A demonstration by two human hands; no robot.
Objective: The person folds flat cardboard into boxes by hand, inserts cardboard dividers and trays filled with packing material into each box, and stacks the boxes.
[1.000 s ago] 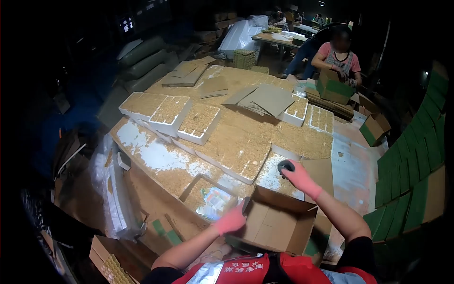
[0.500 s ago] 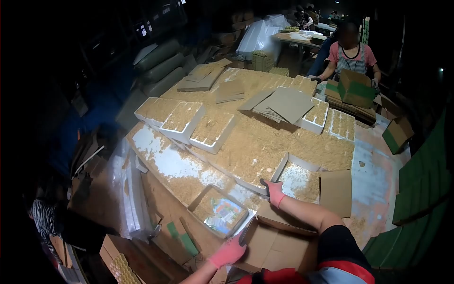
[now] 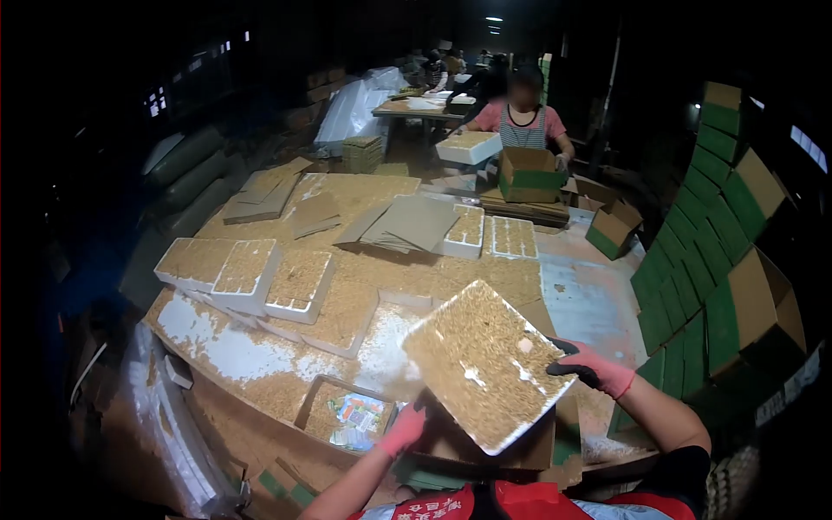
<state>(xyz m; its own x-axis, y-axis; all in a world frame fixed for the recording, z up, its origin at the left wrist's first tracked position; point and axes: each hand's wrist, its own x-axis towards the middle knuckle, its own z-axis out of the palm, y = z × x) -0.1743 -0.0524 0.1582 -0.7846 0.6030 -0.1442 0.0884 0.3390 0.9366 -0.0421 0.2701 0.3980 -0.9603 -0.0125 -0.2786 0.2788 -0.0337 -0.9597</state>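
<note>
Right hand grips a tilted foam tray above the carton.

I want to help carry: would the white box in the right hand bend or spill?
The white box is probably stiff: its edges look straight though the right hand holds it tilted. The brown filling looks loose and uncovered, so more tipping might spill some.
</note>
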